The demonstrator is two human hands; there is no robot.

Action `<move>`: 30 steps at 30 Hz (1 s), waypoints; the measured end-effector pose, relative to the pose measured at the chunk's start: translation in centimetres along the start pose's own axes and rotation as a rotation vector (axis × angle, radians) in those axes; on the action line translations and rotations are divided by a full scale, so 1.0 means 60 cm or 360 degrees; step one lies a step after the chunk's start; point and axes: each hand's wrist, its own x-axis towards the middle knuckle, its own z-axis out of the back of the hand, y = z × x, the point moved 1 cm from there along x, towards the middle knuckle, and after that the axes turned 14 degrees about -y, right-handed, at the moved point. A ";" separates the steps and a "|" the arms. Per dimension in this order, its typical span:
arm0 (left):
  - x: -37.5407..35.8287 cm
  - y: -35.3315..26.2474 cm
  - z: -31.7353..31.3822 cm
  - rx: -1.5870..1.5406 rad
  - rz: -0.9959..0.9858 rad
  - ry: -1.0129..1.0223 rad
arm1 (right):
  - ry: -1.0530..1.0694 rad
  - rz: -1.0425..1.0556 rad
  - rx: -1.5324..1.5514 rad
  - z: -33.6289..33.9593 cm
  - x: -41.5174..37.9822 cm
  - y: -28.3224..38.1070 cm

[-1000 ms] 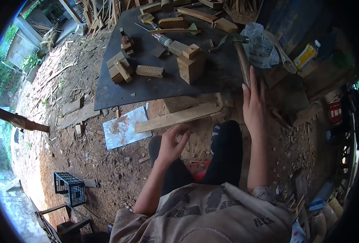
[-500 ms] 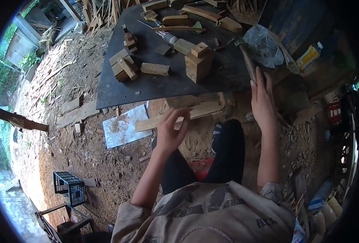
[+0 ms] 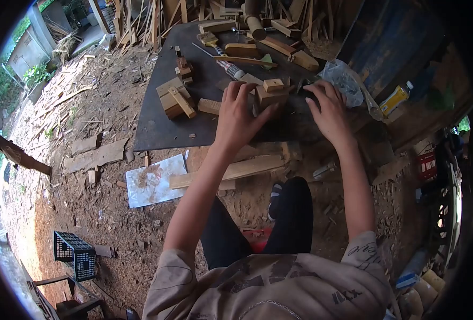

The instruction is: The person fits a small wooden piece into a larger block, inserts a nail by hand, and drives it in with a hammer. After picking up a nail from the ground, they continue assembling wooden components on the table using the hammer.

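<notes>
My left hand (image 3: pixel 239 117) is over the dark tabletop, at the left side of an upright wooden block (image 3: pixel 272 96). Its thumb is spread from the fingers and crosses before the block; firm contact cannot be made out. On top of that block sits a small wooden piece (image 3: pixel 273 84). My right hand (image 3: pixel 328 109) is right of the block with thumb and fingers apart, beside the dark hammer head (image 3: pixel 302 85). The hammer's handle is hidden by the hand. A ridged wood block (image 3: pixel 209 106) lies just left of my left hand.
The dark table (image 3: pixel 162 130) also bears a stacked wooden block (image 3: pixel 175 100), a brush (image 3: pixel 209 39), a clear plastic bag (image 3: pixel 343 80) and a yellow bottle (image 3: pixel 395 101). Below its near edge are a long board (image 3: pixel 242 169) and a white sheet (image 3: pixel 151 184). A crate (image 3: pixel 75 256) stands on the littered ground.
My left hand has moved forward from above the long board to the upright block. My right hand has left the hammer's handle and moved forward and left, near its head. The view has shifted.
</notes>
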 end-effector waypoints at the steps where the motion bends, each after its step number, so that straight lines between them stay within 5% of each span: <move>1: -0.003 0.000 0.000 0.0001 0.0005 -0.0013 | -0.0001 0.0073 0.0044 -0.012 0.010 0.001; 7: -0.016 -0.004 0.006 -0.0061 0.0084 0.0041 | 0.0184 0.0180 0.0232 -0.091 0.058 -0.023; 30: -0.024 0.007 -0.013 -0.0092 0.0320 0.0115 | -0.0472 -0.0154 0.0857 -0.145 0.030 -0.063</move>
